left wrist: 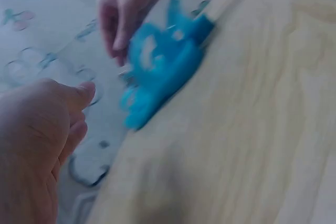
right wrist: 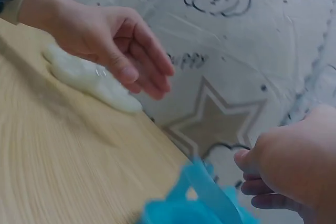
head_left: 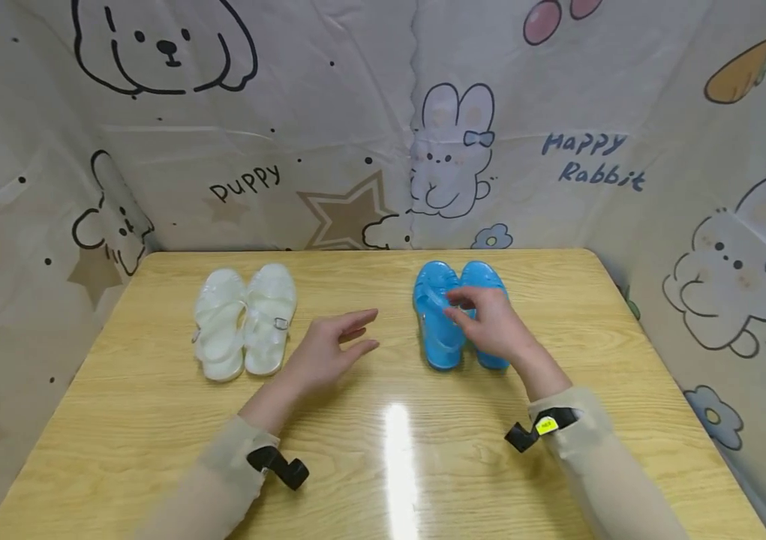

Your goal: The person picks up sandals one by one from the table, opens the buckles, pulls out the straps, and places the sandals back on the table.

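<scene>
Two blue sandals (head_left: pixel 441 330) stand side by side toward the back right of the table. Over them hangs my right hand (head_left: pixel 491 319), thumb and fingers apart with nothing between them, hiding part of the right sandal. At the back left lies a pair of whitish translucent sandals (head_left: pixel 220 322) with small buckles. My left hand (head_left: pixel 328 349) is above the table just right of that pair, fingers loosely extended and holding nothing. In the left wrist view the blue sandals (left wrist: pixel 168 72) sit below the right hand; in the right wrist view the white sandals (right wrist: pixel 94 80) are behind the left hand.
The wooden table (head_left: pixel 355 450) runs back to a hanging cloth (head_left: pixel 349 127) printed with rabbits, a puppy and stars, which also encloses both sides. A light reflection marks the table's middle. Each sleeve cuff carries a black wrist camera (head_left: pixel 277 466).
</scene>
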Tool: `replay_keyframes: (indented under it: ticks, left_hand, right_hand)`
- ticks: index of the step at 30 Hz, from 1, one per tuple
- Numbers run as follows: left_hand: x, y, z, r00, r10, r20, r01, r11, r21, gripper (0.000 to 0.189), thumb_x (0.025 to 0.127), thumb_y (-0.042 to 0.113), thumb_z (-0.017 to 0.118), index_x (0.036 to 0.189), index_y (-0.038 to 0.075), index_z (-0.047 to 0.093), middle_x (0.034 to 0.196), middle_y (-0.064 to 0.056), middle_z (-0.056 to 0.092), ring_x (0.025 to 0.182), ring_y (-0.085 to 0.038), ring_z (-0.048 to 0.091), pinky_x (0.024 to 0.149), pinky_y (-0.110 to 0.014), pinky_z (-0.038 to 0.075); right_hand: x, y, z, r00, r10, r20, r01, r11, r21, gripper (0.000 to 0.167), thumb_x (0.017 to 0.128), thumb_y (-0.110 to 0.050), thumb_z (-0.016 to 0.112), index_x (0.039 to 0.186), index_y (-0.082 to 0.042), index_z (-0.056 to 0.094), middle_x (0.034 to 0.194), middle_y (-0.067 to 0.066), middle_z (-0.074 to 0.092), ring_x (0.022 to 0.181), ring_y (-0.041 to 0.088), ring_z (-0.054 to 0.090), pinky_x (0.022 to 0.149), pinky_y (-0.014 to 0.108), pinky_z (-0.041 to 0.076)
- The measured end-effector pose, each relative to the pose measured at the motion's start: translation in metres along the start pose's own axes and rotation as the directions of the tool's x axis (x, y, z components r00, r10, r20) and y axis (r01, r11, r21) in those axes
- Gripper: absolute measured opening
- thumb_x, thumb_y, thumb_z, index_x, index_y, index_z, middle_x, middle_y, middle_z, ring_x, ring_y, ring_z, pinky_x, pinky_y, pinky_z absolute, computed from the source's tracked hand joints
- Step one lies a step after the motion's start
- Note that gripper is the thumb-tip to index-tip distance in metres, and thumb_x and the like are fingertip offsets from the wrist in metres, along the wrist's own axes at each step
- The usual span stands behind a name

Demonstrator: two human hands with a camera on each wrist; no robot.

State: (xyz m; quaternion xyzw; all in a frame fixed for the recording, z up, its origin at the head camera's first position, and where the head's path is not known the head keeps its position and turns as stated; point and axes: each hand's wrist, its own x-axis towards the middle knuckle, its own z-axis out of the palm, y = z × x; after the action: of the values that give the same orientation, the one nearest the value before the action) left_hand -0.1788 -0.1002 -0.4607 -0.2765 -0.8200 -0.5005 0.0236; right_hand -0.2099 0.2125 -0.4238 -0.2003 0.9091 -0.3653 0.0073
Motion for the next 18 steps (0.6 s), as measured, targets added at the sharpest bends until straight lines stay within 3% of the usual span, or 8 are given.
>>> replay_keyframes:
  ticks: [3,5,12,18]
  left_hand:
    - [-0.009,-0.002,-0.027,0.991,0.088,-0.099,-0.084,0.996,0.041,0.045,0.095,0.003,0.080,0.138,-0.001,0.067,0.136,-0.017,0.068,0.119,-0.034,0.070,0.095,-0.030,0.058]
    - [-0.014,-0.003,-0.043,0.984,0.093,-0.154,-0.087,0.995,0.047,0.045,0.093,0.001,0.081,0.136,-0.003,0.068,0.133,-0.017,0.070,0.118,-0.034,0.070,0.094,-0.030,0.058]
    - [-0.035,-0.007,-0.088,0.959,-0.075,-0.274,0.068,0.997,-0.035,0.044,0.094,0.004,0.081,0.137,0.004,0.069,0.132,-0.010,0.072,0.117,-0.028,0.071,0.092,-0.024,0.057]
    - [-0.045,-0.023,-0.112,0.935,-0.106,-0.338,0.101,0.994,-0.032,0.042,0.095,0.004,0.080,0.136,0.004,0.070,0.132,-0.010,0.072,0.121,-0.034,0.069,0.098,-0.029,0.056]
  right_hand:
    - [0.005,-0.014,0.009,0.998,-0.070,0.003,0.070,0.997,0.035,0.029,0.106,-0.015,0.068,0.130,0.002,0.071,0.126,0.018,0.073,0.116,0.034,0.069,0.099,0.053,0.056]
    - [0.010,-0.024,0.018,0.994,-0.111,0.008,0.111,0.992,0.064,0.026,0.105,-0.014,0.069,0.127,0.000,0.072,0.122,0.016,0.074,0.113,0.030,0.071,0.096,0.050,0.058]
    - [0.027,-0.051,0.067,0.977,-0.205,0.063,0.193,0.968,0.160,0.020,0.104,-0.012,0.070,0.121,-0.002,0.075,0.113,0.008,0.076,0.104,0.019,0.072,0.092,0.039,0.060]
    - [0.038,-0.072,0.103,0.954,-0.269,0.130,0.239,0.949,0.205,0.022,0.104,-0.009,0.070,0.121,0.004,0.074,0.113,0.012,0.076,0.101,0.019,0.073,0.091,0.034,0.060]
